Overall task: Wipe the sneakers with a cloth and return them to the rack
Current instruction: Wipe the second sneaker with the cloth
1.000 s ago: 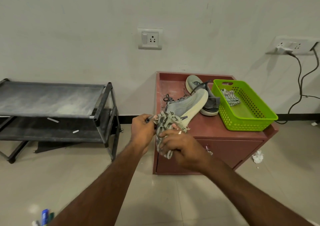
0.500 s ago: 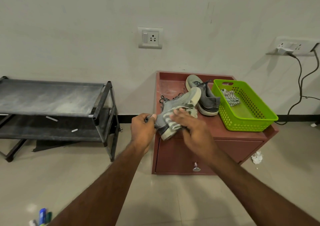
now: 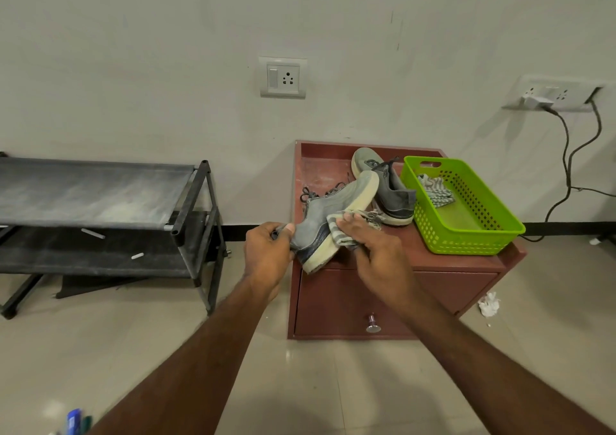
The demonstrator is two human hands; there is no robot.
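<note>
Left hand (image 3: pixel 266 254) grips the heel of the grey sneaker (image 3: pixel 328 216), fingers curled round it, the shoe tilted with its pale sole facing right. Right hand (image 3: pixel 376 254) presses the striped cloth (image 3: pixel 343 231) against that sole; the fingers look bent over the cloth, though their tips are hidden. Just beyond the right hand, the second sneaker (image 3: pixel 390 188) lies on the red cabinet (image 3: pixel 393 298), beside a green basket (image 3: pixel 466 208) holding another rag (image 3: pixel 433 191). Well left of the left hand stands the black rack (image 3: pixel 100 214), on a tiled floor by a pale wall.
</note>
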